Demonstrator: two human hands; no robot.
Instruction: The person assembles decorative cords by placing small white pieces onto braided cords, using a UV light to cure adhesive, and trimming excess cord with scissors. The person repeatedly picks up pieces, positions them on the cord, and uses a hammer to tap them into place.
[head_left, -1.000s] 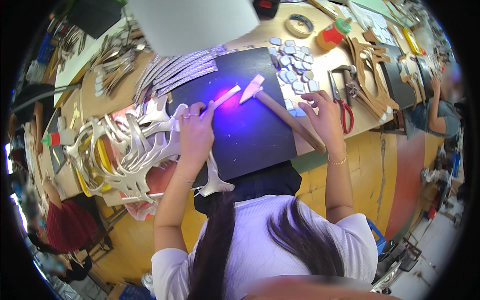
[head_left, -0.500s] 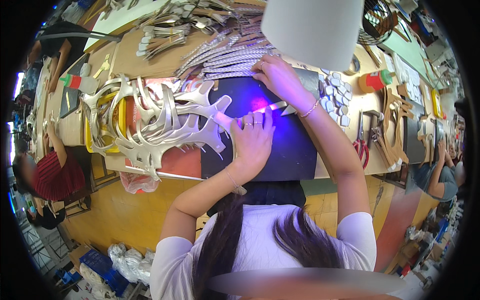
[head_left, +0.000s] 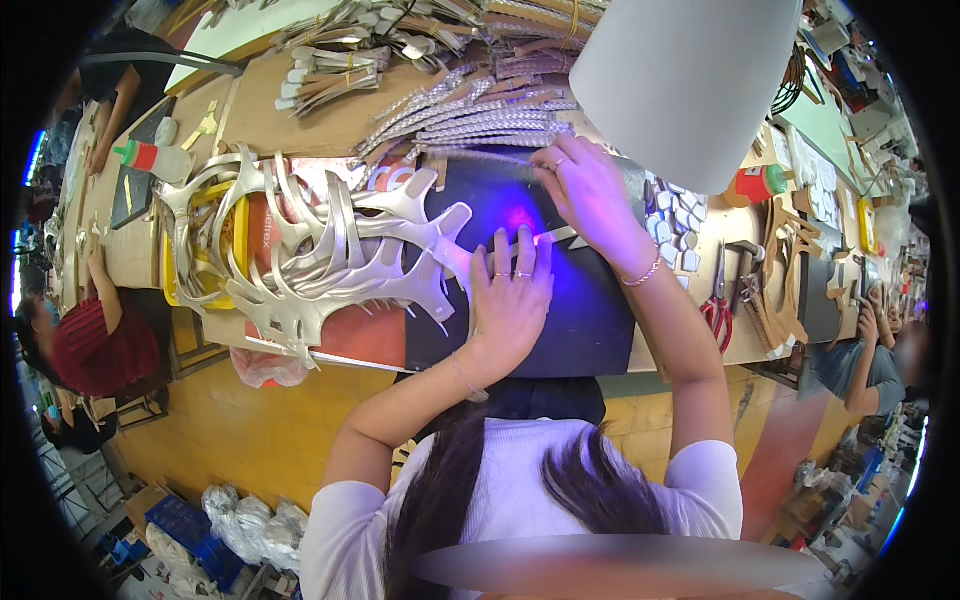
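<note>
My left hand [head_left: 510, 295] lies flat on a dark cutting mat [head_left: 590, 330], fingertips pressing down one end of a pale strip [head_left: 556, 237]. A purple light glows on the mat just beyond it. My right hand [head_left: 590, 190] reaches over the mat's far edge with its fingers bent on a thin silver strip [head_left: 490, 156]. That strip lies at the near side of a fanned row of silver strips [head_left: 480, 120]. The pale strip's other end runs under my right palm.
A heap of silver cut-out shapes [head_left: 320, 250] lies left of the mat. A white lamp shade [head_left: 680, 80] hangs above it. Small white pieces [head_left: 675, 215], a glue bottle [head_left: 755, 185] and red scissors [head_left: 718, 312] sit to the right. Other people work at left [head_left: 100, 340] and right [head_left: 870, 360].
My view has swung left. My right hand has gone from the mat's right side to its far edge by the silver strips. My left hand now lies flat on the mat.
</note>
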